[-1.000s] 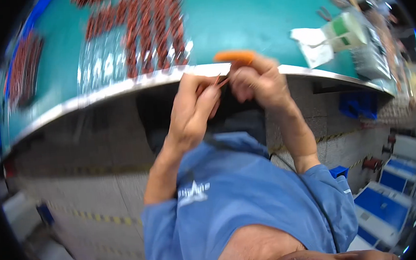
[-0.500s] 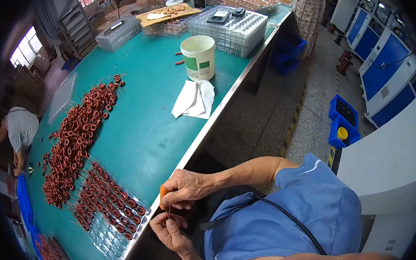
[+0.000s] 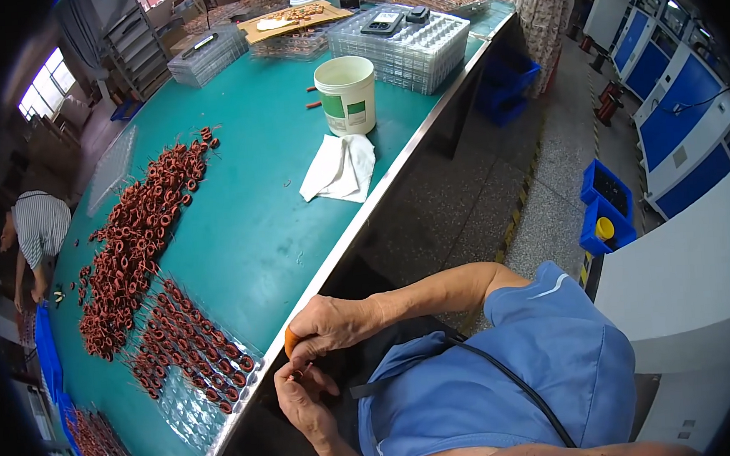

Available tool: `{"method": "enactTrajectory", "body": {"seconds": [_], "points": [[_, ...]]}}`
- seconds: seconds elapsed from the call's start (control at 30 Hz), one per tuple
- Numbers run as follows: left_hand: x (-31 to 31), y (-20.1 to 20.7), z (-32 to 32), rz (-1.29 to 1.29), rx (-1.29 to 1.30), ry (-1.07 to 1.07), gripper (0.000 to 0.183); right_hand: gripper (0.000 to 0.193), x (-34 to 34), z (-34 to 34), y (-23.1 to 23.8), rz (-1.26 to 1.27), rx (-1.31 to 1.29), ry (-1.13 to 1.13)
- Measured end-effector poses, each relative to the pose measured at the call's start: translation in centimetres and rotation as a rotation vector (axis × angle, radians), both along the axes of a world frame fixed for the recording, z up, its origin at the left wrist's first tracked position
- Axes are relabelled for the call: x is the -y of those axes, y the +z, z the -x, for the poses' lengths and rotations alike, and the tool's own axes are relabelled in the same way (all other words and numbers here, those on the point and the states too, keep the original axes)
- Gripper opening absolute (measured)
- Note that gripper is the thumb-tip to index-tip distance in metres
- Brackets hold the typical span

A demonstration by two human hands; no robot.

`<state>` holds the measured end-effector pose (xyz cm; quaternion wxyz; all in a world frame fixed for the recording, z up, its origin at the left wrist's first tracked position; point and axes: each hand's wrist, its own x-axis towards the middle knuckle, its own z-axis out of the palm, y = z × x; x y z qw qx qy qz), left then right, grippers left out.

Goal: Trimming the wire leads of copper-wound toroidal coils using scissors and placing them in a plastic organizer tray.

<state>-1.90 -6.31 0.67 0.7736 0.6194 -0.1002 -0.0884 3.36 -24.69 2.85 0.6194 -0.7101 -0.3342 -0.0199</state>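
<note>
Both hands meet just off the table's metal edge, in front of my blue shirt. My left hand (image 3: 305,403) is closed in a pinch on a small reddish-brown wire-wound coil (image 3: 298,375), mostly hidden by fingers. Right above it, my right hand (image 3: 331,324) is curled shut, its fingertips against those of the left. An orange piece (image 3: 291,341) shows at its index finger; whether a finger cover or a handle I cannot tell. Beside the hands, rows of red-brown ring coils (image 3: 192,343) with thin leads stand in a clear plastic tray (image 3: 184,410).
A heap of loose ring coils (image 3: 135,234) lies on the green table (image 3: 246,202). Farther off are a white cloth (image 3: 338,169), a pale bucket (image 3: 346,95) and stacked clear trays (image 3: 404,54). Two other people stand nearby, left and far right. Blue bins (image 3: 606,205) sit on the floor.
My two hands have come closer together; the left has risen and turned toward the right. The thin wires seen between them are now mostly hidden. The person at left has shifted an arm.
</note>
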Motion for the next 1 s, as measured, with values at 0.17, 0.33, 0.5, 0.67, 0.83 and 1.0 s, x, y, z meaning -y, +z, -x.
{"method": "enactTrajectory", "body": {"seconds": [0.17, 0.33, 0.5, 0.67, 0.83, 1.0], "points": [[0.0, -0.4, 0.3, -0.159, 0.166, 0.062, 0.030, 0.024, 0.4, 0.2, 0.3, -0.099, -0.552, 0.082], [0.1, -1.4, 0.2, -0.485, 0.422, 0.192, 0.026, 0.024, 0.5, 0.4, -0.1, -0.147, -0.708, 0.152], [0.5, -1.2, 0.4, -0.454, 0.260, 0.251, 0.015, 0.027, 0.2, 0.0, -1.2, -0.170, -0.685, 0.089], [0.7, 0.5, -0.3, -0.318, 0.204, 0.319, 0.017, 0.032, 0.7, 0.4, -1.9, -0.241, -0.680, -0.133], [0.5, -0.5, -1.3, -0.496, 0.402, 0.345, 0.015, 0.025, -0.9, 1.7, -1.3, -0.242, -0.702, 0.009], [-1.0, 2.3, -1.7, -0.759, 0.610, 0.244, 0.010, 0.025, -2.1, 1.4, -1.0, -0.333, -0.761, 0.167]]}}
